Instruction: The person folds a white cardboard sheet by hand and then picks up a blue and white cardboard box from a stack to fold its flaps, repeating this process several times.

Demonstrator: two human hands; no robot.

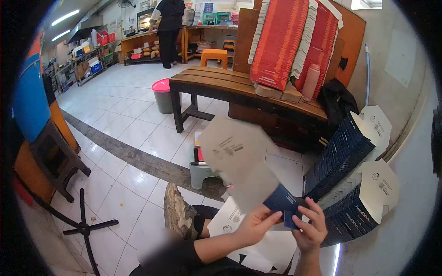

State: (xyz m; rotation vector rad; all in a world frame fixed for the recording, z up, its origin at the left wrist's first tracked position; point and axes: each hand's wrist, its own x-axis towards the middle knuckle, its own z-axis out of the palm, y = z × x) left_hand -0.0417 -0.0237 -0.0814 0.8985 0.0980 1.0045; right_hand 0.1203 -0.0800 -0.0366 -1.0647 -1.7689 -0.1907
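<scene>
A partly folded cardboard box (232, 145), pale inside with dark printing and navy blue outside, is held up in front of me. My left hand (255, 225) pinches it near the navy flap (282, 198), thumb on the blue side. At the flap's other edge, my right hand (309, 224) grips a small folded blue tab between thumb and fingers. Below the hands, more pale box blanks (228, 218) with printing lie across my lap. The held box looks slightly blurred.
Tall stacks of nested navy boxes (338, 154) stand at my right. A wooden bench (221, 79) bears red box stacks (280, 43) and a pink bottle (311, 80). Ahead are a small grey-green stool (201, 177) and a pink-lidded bucket (163, 97). A person (170, 32) stands far back.
</scene>
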